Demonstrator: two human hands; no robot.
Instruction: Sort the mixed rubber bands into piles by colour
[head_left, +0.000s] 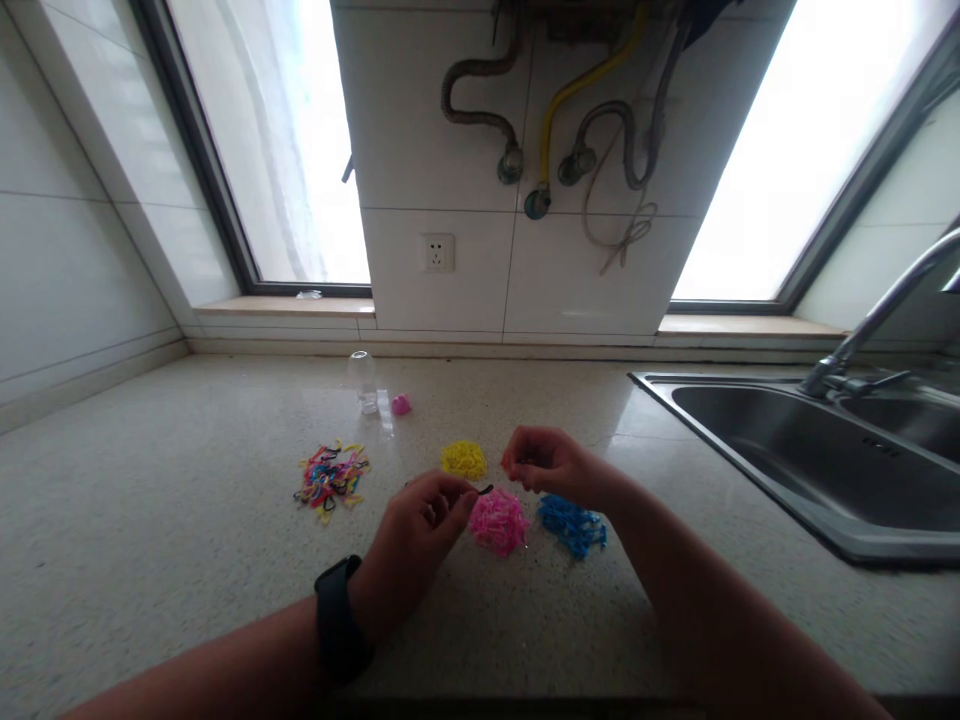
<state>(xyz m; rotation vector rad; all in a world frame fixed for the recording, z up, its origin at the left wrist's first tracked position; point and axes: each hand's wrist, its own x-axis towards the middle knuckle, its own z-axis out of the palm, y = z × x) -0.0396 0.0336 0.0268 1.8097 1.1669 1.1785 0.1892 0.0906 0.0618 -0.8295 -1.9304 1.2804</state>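
Note:
My left hand (pixel 424 515), with a dark watch (pixel 341 620) on its wrist, pinches a small black loop-like plastic piece (pixel 486 490) between thumb and forefinger. That piece hangs just over the upper edge of a pink pile (pixel 499 522) of similar small pieces. To the right, my right hand (pixel 547 462) is closed in a pinch above the counter, between a yellow pile (pixel 464 459) and a blue pile (pixel 572 524). A reddish bit shows at its fingertips, too small to name. Farther left lies a mixed pile (pixel 330 480) of many-coloured loop-shaped pieces.
A clear bottle (pixel 362 382) stands upside down toward the back of the speckled counter (pixel 187 560), beside a pink cap (pixel 401 404). The steel sink (pixel 750 450) and its tap (pixel 862 330) are on the right. Hoses (pixel 551 115) run down the tiled wall above a socket (pixel 437 253).

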